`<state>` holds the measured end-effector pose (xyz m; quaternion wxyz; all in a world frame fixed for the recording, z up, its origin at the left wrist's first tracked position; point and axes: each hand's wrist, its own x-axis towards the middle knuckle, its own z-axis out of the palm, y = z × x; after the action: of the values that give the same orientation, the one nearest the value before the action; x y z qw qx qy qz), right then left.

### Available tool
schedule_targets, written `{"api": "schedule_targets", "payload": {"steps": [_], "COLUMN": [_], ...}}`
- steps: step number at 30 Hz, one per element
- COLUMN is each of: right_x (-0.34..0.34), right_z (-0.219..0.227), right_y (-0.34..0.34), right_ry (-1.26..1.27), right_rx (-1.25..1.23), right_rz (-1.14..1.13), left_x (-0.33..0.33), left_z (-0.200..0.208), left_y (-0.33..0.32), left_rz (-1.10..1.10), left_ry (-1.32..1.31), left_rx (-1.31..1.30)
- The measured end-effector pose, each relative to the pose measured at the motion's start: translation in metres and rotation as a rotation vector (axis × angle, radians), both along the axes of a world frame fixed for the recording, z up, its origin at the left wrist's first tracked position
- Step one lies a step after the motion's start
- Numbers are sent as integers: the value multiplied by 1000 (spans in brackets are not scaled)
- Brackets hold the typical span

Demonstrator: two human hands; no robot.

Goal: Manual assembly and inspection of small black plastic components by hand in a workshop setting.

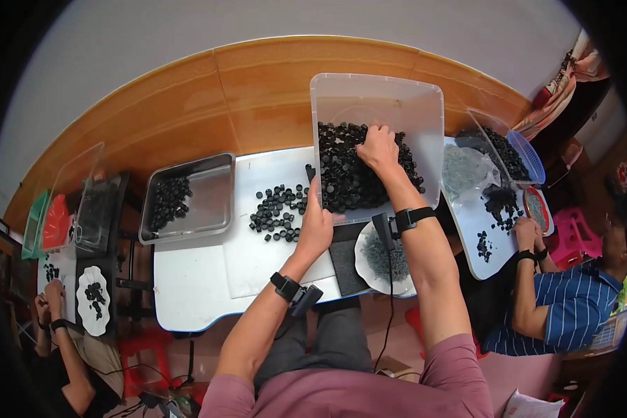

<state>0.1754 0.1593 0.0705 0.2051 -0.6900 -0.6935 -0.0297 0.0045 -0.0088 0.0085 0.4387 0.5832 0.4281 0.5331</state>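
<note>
Small black caps [341, 171], big clear bin [426, 129]

Those caps look light, stiff, probably a bit slick, so I'd pinch each round the sides. They're heaped inside the bin, under and around the bent fingers of your right hand [380, 148]; tips are hidden, so can't tell if they've got any. Your left hand [316, 228] grips the bin's near-left corner, thumb and fingers closed.

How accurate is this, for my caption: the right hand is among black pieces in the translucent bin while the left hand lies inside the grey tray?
Not quite: the left hand isn't inside the grey tray. The head view shows it at the left edge of the translucent bin; the right hand is among the black pieces.
</note>
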Motion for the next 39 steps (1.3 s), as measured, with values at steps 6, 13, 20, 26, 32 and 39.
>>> {"api": "schedule_targets", "payload": {"steps": [6, 13, 20, 26, 32, 39], "right_x": [-26, -63, -64, -81, -56, -16], "right_z": [-8, -32, -39, -24, -33, -24], "right_y": [-8, 8, 18, 1, 20, 9], "right_ry": [90, 255, 716, 1196, 1400, 1675], "right_rx": [-98, -43, -202, -392, -382, -376], "right_rz": [31, 251, 329, 208, 152, 127], "left_x": [-3, -6, 0, -2, 11, 17], "left_z": [-6, -12, -9, -16, -6, 13], "left_y": [5, 14, 15, 14, 10, -3], "left_rz": [0, -11, 44, 110, 86, 86], "left_ry": [52, 25, 139, 235, 52, 3], "left_rx": [-4, 101, 137, 177, 76, -20]}}
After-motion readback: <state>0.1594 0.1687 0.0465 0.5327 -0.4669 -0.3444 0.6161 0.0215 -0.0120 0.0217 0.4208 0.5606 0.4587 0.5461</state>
